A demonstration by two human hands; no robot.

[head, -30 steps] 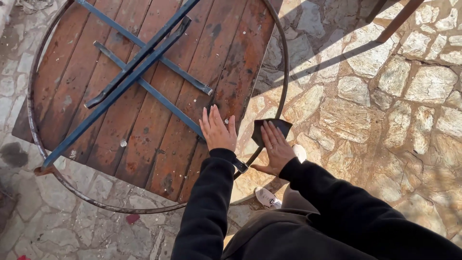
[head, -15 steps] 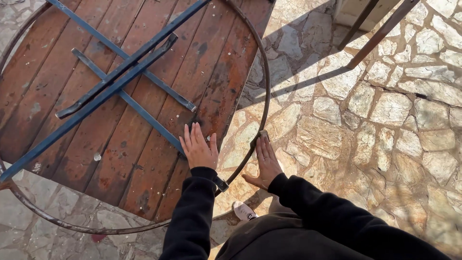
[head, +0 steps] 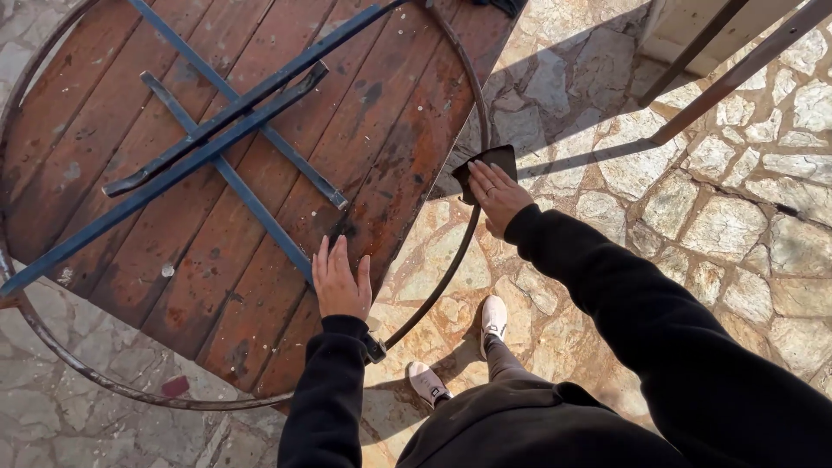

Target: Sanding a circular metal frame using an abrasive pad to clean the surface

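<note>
A round wooden tabletop [head: 173,191] of reddish-brown planks lies upside down, with blue metal braces [head: 217,143] across it and a thin metal hoop [head: 472,104] around its edge. My left hand [head: 340,282] rests flat on the planks near the lower right edge, fingers spread, holding nothing. My right hand [head: 496,195] presses a small dark sheet, like sandpaper [head: 485,163], against the hoop at the right side of the top.
The ground is irregular stone paving [head: 711,217]. My feet in light shoes [head: 494,316] stand just right of the tabletop. Two slanted metal bars [head: 737,74] and a pale wall base [head: 685,26] stand at the upper right. A small red scrap [head: 173,386] lies by the hoop.
My right hand has moved up along the hoop with the dark sheet. My left hand has stayed flat on the planks. The view has shifted as my head moved.
</note>
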